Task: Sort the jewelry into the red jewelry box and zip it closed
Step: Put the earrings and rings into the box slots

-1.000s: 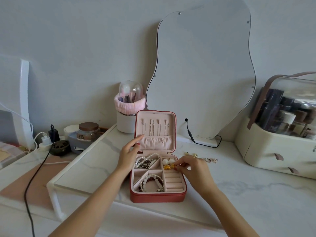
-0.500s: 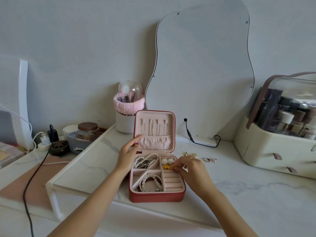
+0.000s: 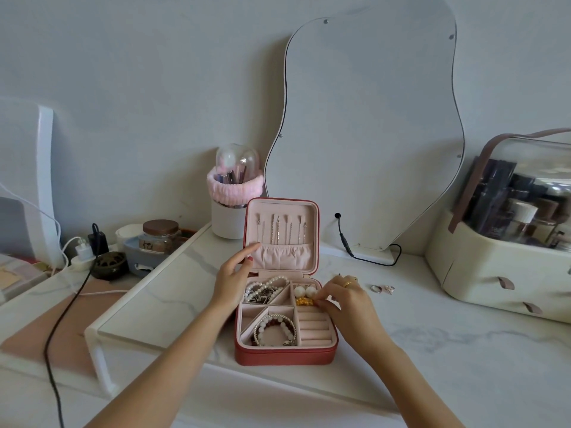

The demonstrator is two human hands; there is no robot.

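The red jewelry box [image 3: 284, 355] stands open on the marble tabletop, its pink lid upright with necklaces hanging inside. Pearl strands [image 3: 265, 287] fill the back left compartment, bead bracelets [image 3: 275, 330] the front one, two pearl earrings [image 3: 304, 291] the back right. My left hand [image 3: 231, 281] rests against the box's left side, fingers straight on the lid's edge. My right hand [image 3: 343, 299] pinches a small gold piece [image 3: 304, 302] over the ring-roll section. Loose rings [image 3: 381, 288] lie on the table right of the box.
A wavy mirror [image 3: 367, 134] leans on the wall behind, its black cable [image 3: 355, 254] trailing on the table. A brush holder with pink headband [image 3: 231, 205] stands back left, a cream cosmetics organiser [image 3: 506, 273] at right. A jar [image 3: 159, 236] and chargers sit left.
The view has drifted slightly. My right hand stays at the gold piece beside the pearl earrings, its fingers shifted a little; the left hand has kept its place on the box.
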